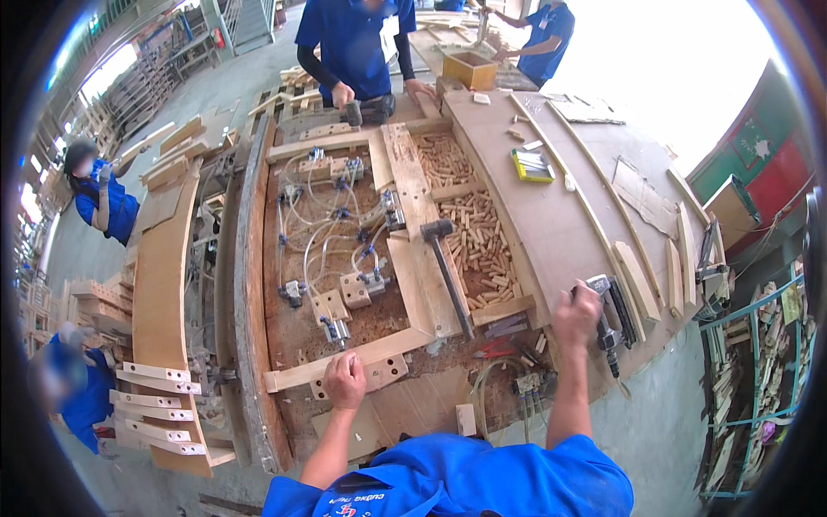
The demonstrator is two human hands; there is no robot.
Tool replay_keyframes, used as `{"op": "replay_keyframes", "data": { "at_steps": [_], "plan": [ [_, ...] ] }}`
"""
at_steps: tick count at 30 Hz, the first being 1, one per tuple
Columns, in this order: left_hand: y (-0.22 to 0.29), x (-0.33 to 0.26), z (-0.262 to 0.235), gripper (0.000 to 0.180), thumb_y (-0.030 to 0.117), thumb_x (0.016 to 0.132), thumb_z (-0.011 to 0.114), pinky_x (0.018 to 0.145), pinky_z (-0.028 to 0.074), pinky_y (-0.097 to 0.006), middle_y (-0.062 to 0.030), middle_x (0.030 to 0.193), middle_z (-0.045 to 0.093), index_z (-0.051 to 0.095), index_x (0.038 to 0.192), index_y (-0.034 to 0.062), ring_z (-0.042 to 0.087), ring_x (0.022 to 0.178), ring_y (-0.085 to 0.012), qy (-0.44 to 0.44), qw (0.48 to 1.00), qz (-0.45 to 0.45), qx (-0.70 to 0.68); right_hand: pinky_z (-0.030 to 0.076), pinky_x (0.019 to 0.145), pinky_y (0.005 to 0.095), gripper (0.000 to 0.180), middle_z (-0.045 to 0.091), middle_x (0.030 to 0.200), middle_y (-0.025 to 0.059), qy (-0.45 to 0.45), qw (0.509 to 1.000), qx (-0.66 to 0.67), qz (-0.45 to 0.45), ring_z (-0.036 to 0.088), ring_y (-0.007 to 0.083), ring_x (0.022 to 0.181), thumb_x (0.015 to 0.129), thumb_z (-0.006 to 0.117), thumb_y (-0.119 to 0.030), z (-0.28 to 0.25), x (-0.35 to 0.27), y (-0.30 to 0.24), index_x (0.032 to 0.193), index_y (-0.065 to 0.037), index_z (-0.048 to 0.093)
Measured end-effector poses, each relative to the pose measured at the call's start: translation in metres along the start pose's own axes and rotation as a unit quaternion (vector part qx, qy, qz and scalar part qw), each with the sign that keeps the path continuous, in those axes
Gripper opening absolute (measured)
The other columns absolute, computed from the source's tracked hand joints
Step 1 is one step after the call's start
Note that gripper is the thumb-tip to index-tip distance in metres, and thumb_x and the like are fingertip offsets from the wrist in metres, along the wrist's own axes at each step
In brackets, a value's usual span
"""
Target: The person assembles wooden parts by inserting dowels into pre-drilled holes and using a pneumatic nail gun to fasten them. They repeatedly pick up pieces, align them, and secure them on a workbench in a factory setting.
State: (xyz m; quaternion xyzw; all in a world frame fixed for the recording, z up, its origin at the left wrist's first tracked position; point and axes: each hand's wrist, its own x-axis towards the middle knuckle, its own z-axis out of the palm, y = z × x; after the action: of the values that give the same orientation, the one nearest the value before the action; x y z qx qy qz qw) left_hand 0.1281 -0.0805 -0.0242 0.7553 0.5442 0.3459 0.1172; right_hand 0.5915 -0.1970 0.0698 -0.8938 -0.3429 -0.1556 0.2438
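Observation:
My left hand [345, 381] is closed, knuckles up, over the near edge of a wooden frame [297, 374]. Beside it lies a short wooden block with drilled holes [388, 371]; what the fingers hold, if anything, is hidden. Over on the right, my right hand [577, 319] is wrapped round a black and silver air nail gun [613, 320] at the brown board top. Between the hands a dark-headed mallet [442, 258] lies across the planks. Inside the frame are metal clamp cylinders [355, 291] with clear air hoses.
Wooden dowels [478, 250] fill a divided bin. A yellow box [532, 165] and loose wood strips [637, 280] lie on the brown board [551, 215]. Across the bench a person [366, 52] holds another mallet [353, 113]. Curved drilled slats [155, 414] sit at the left.

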Motion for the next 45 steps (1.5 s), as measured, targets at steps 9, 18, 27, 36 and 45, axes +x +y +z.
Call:
{"op": "replay_keyframes", "data": {
  "at_steps": [9, 18, 27, 36, 45],
  "plan": [
    [0.001, -0.001, -0.009, 0.008, 0.013, 0.093, 0.073, 0.077, 0.056, -0.046, -0.0096, 0.095, 0.072, 0.072, 0.101, 0.0105, 0.07, 0.088, -0.0331, -0.021, 0.999, -0.023, 0.008, 0.052, 0.104, 0.0491, 0.089, 0.065, 0.131, 0.0217, -0.165, 0.975, -0.146, -0.019, 0.066, 0.0381, 0.122, 0.088, 0.082, -0.025, -0.025, 0.002, 0.111, 0.161, -0.001, 0.037],
    [0.04, -0.018, -0.002, 0.011, 0.012, 0.095, 0.073, 0.071, 0.055, -0.044, -0.0123, 0.087, 0.071, 0.072, 0.105, 0.007, 0.07, 0.077, -0.0309, -0.003, 0.979, -0.077, -0.189, 0.057, 0.054, 0.037, 0.013, 0.062, 0.07, 0.0042, -0.342, 0.886, 0.24, 0.201, 0.065, 0.0164, 0.057, 0.085, 0.069, -0.009, -0.092, 0.041, 0.062, 0.095, -0.003, 0.064],
    [0.137, -0.033, 0.037, 0.049, 0.033, 0.106, 0.067, 0.09, 0.058, -0.037, -0.013, 0.116, 0.072, 0.057, 0.143, 0.0025, 0.069, 0.103, -0.0202, -0.4, 0.698, -0.211, -0.555, 0.062, 0.059, 0.0351, 0.015, 0.068, 0.077, 0.008, -0.519, 0.663, 0.482, 0.242, 0.07, 0.0199, 0.062, 0.101, 0.07, -0.012, -0.061, -0.069, -0.112, 0.109, -0.002, 0.062],
    [0.097, -0.034, 0.079, 0.035, 0.019, 0.104, 0.058, 0.092, 0.055, -0.038, -0.011, 0.109, 0.069, 0.056, 0.132, -0.0016, 0.067, 0.098, -0.0192, -0.246, 0.77, -0.23, -0.542, 0.056, 0.056, 0.0369, 0.034, 0.061, 0.066, 0.0066, -0.595, 0.684, 0.37, 0.204, 0.064, 0.0192, 0.057, 0.106, 0.064, -0.032, 0.01, -0.099, -0.187, 0.088, -0.003, 0.059],
    [0.092, -0.021, 0.078, 0.019, 0.015, 0.105, 0.055, 0.083, 0.054, -0.035, -0.0061, 0.098, 0.068, 0.058, 0.119, 0.0019, 0.064, 0.089, -0.0145, -0.284, 0.688, -0.275, -0.609, 0.057, 0.055, 0.0341, 0.025, 0.059, 0.071, 0.0041, -0.601, 0.728, 0.281, 0.17, 0.062, 0.0147, 0.057, 0.101, 0.066, -0.024, 0.022, -0.096, -0.207, 0.089, -0.004, 0.057]
  ]
}}
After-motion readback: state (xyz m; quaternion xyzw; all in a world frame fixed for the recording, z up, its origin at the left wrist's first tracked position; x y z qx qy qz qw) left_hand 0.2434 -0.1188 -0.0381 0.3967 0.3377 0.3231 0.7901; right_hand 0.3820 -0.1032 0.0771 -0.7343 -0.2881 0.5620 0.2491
